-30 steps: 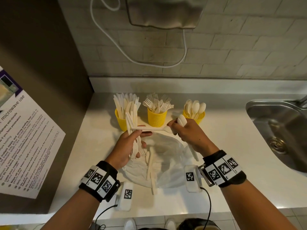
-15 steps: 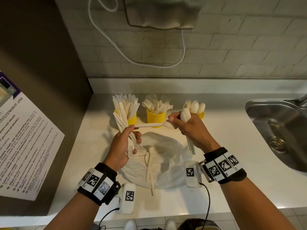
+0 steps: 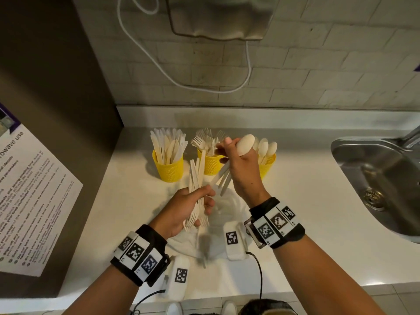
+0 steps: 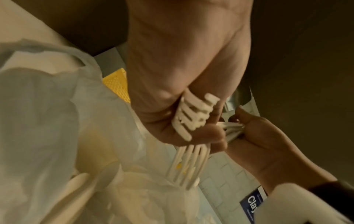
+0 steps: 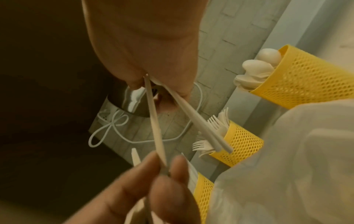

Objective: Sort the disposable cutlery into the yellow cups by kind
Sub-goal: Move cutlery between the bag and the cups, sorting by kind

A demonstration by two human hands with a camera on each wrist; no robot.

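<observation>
Three yellow mesh cups stand in a row at the back of the counter: the knife cup, the fork cup and the spoon cup. My left hand grips a bundle of white forks and knives, tines pointing down. Above the fork cup, my right hand holds white spoons, their handles slanting down. One thin handle runs steeply between the hands, with my left fingertips pinching its lower end. A clear plastic bag lies under both hands.
A steel sink is set into the counter on the right. A dark cabinet side with a printed notice closes off the left. A tiled wall with a white cable stands behind the cups. Loose cutlery lies on the bag.
My right hand has risen and moved back over the fork cup with its spoons. The piece between the hands has swung from level to steep. My left hand has shifted right.
</observation>
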